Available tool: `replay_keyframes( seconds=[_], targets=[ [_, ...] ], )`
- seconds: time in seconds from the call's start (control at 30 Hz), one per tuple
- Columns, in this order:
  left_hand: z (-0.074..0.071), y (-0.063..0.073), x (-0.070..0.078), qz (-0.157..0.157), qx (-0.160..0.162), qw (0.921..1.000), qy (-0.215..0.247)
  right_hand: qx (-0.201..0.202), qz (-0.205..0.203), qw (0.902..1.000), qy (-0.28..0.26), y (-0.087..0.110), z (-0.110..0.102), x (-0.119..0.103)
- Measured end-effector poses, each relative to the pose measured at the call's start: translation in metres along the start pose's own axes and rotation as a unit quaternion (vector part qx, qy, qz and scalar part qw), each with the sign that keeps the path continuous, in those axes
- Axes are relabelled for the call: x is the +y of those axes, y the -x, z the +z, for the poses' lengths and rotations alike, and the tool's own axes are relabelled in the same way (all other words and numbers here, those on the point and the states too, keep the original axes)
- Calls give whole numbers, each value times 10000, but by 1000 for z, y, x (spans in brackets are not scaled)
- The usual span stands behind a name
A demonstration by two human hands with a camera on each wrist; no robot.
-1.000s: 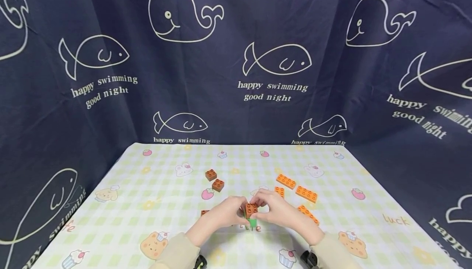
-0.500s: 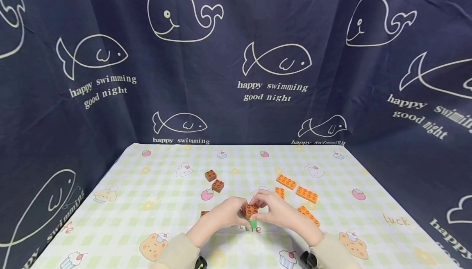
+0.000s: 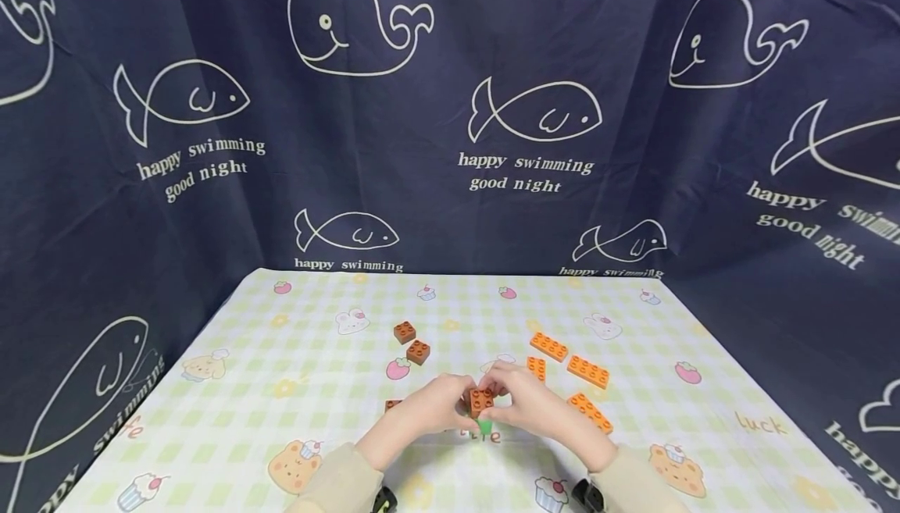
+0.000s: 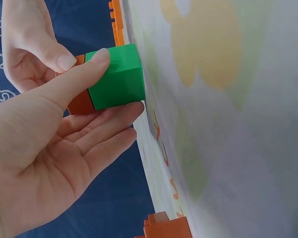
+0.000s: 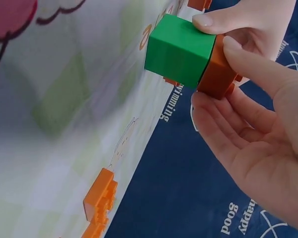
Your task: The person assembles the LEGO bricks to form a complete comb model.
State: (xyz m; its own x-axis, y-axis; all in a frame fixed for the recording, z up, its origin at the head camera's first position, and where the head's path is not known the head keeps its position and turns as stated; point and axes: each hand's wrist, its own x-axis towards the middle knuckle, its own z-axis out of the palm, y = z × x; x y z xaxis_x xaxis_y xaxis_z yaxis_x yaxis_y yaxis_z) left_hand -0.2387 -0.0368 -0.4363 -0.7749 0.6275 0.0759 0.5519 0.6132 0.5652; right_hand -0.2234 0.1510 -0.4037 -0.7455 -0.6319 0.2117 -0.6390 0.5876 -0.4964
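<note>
A brown 2x2 toy brick [image 3: 481,401] sits on top of a green block [image 4: 116,77], low over the tablecloth. My left hand [image 3: 446,405] pinches the green block between thumb and fingers. From the other side my right hand [image 3: 519,397] pinches the brown brick [image 5: 218,72] between thumb and fingertips. Both wrist views show the two pieces lined up face to face, with a thin dark seam between them. In the head view most of the green block is hidden under the brown brick and behind the thumbs.
Two brown bricks [image 3: 418,351] lie at the back left, and another brown brick [image 3: 394,405] is partly covered by the left forearm. Several flat orange bricks [image 3: 588,371] lie to the right. A navy curtain [image 3: 450,107] hangs behind the checked table [image 3: 246,388].
The head view has shifted slightly. Both hands keep nearly the same pose on the two pieces, and slightly less of the green block shows below the brown brick.
</note>
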Motion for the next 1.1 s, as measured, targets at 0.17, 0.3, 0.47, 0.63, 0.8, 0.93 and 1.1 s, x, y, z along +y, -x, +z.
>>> replay_keyframes(
  seconds=[0.17, 0.3, 0.47, 0.63, 0.8, 0.93, 1.1],
  targets=[
    [0, 0, 0, 3, 7, 10000, -97, 23, 127, 9998, 171, 0, 1, -5],
    [-2, 0, 2, 18, 30, 9999, -137, 12, 198, 9997, 151, -2, 0, -6],
    [-3, 1, 3, 173, 63, 9997, -185, 40, 164, 9998, 45, -3, 1, -4],
    [-4, 3, 5, 156, -7, 9999, 5, 39, 176, 9998, -29, -3, 3, -3],
    [-4, 4, 4, 88, -37, 9999, 31, -5, 174, 9998, -26, -4, 3, -2],
    [-5, 3, 4, 125, -19, 9999, 5, -46, 13, 10000, -47, -4, 3, 1],
    [-4, 3, 4, 110, -8, 9999, 58, -56, -108, 9999, 6, -2, 2, 6]
  ],
)
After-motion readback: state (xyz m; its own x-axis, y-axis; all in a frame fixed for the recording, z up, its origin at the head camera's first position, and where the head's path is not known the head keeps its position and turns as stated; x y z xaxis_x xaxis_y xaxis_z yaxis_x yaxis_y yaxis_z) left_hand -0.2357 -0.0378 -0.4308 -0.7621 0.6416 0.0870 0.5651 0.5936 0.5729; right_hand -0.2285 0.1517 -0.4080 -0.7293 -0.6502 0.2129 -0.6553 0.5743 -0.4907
